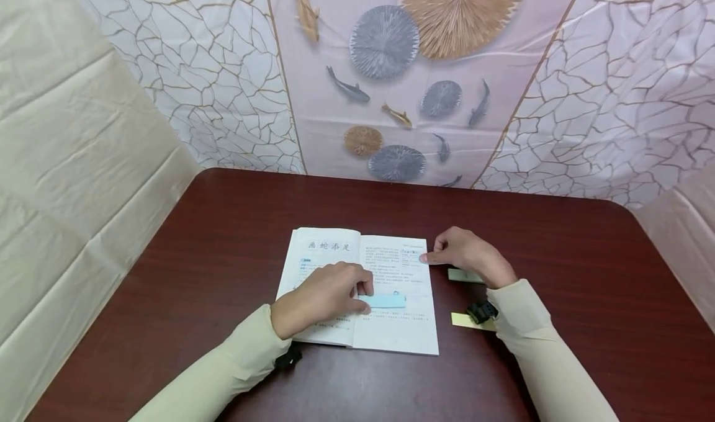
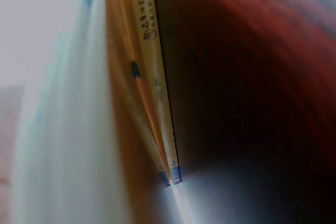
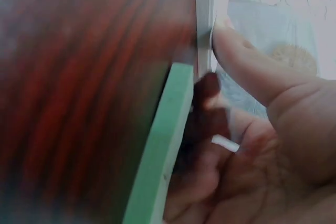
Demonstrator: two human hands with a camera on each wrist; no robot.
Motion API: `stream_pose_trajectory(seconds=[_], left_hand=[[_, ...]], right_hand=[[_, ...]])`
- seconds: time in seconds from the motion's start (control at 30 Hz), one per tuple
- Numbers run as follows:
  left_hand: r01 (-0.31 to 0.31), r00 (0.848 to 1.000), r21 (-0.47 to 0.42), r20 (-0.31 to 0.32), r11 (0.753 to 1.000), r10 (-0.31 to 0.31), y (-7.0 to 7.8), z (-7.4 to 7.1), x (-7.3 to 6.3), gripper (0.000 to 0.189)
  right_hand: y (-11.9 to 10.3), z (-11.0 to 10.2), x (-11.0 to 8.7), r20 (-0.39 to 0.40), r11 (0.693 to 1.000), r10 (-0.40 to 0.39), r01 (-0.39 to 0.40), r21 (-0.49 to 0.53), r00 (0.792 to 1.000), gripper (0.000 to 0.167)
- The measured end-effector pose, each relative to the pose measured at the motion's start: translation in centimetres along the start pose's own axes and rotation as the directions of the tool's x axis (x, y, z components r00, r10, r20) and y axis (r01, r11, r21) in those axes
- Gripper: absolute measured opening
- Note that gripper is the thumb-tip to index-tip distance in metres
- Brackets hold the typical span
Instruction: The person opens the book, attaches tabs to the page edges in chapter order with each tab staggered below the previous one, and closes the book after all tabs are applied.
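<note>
An open book (image 1: 391,338) with printed Chinese text lies on the table. Over its inner right page is a light blue sticky-note strip (image 1: 386,301), its left end between the thumb and fingers of my left hand (image 1: 324,293). My right hand (image 1: 466,254) pinches the right page edge near the top corner, with the thumb on top. In the right wrist view that thumb (image 3: 252,61) presses at the book's edge, the other fingers curled underneath. A green sticky-note pad (image 3: 165,124) lies under the right hand, beside the book.
A yellow sticky-note strip (image 1: 463,321) lies right of the book, partly under the right wrist's black camera (image 1: 483,313). The dark red table (image 1: 234,211) ends at a patterned cloth wall (image 1: 385,130). Blurred pale layers and the book's edge (image 2: 157,87) fill the left wrist view.
</note>
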State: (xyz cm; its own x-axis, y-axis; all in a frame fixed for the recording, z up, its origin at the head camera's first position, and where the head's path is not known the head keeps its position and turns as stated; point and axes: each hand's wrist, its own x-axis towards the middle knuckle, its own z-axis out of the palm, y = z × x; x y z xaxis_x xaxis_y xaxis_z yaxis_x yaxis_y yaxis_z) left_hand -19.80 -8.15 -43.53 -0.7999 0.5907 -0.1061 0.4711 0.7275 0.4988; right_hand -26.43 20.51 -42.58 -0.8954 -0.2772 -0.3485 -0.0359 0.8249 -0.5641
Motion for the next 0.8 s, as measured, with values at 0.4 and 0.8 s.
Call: stream_pose_trajectory(seconds=[0.4, 0.8], left_hand=[[0.014, 1.000, -0.023, -0.008, 1.000, -0.015, -0.1, -0.2, -0.1, 0.021], [-0.007, 1.000, -0.006, -0.012, 1.000, 0.007, 0.3, -0.1, -0.1, 0.022]], right_hand=[[-0.4, -0.7, -0.2, -0.061, 0.997, -0.077, 0.076, -0.022, 0.995, 0.036], [-6.9, 4.4, -7.2, -0.008, 0.858, -0.467, 0.451, -0.245, 0.884, 0.030]])
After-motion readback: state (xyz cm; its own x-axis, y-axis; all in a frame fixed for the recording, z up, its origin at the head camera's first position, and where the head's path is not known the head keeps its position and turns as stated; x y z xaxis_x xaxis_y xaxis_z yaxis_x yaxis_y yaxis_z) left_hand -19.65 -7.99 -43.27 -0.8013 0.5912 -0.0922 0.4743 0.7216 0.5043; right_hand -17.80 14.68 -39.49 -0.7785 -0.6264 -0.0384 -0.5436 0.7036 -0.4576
